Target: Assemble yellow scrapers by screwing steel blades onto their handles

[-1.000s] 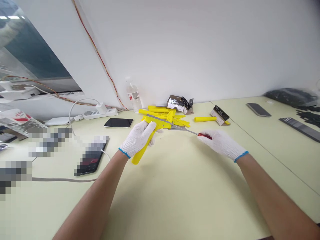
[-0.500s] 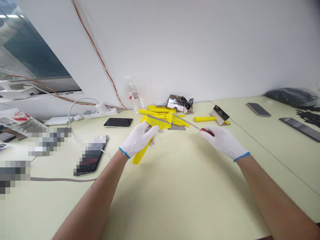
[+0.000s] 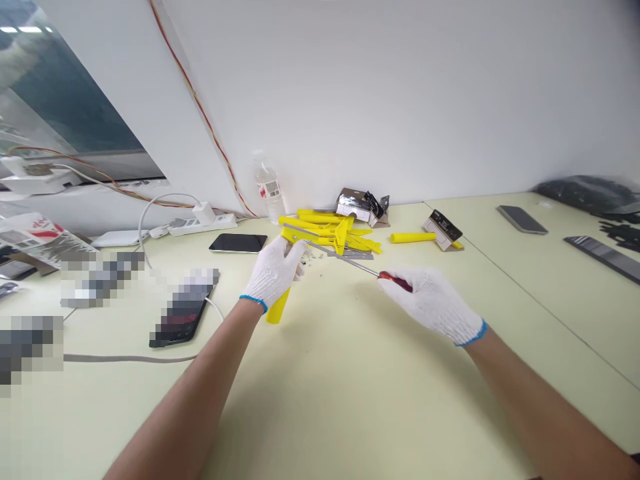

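Note:
My left hand (image 3: 274, 272), in a white knit glove, is closed round a yellow plastic scraper (image 3: 278, 308) whose handle sticks out below the fist and whose head with a metal blade edge points up and right. My right hand (image 3: 434, 303), also gloved, grips a screwdriver (image 3: 371, 270) with a red handle. Its thin metal shaft reaches left to the scraper head by my left fingers. A few tiny screws (image 3: 311, 261) lie on the table just right of my left hand.
A pile of yellow scraper parts (image 3: 334, 233) and metal blades lies behind the hands. Small boxes (image 3: 361, 205), a water bottle (image 3: 269, 191), a yellow handle (image 3: 412, 237), phones (image 3: 237, 243), a power strip (image 3: 200, 224) and cables are on the pale table (image 3: 350, 373).
The screwdriver tip has come back down from the pile to the scraper head. My right hand moved left and nearer. My left hand turned the scraper more upright.

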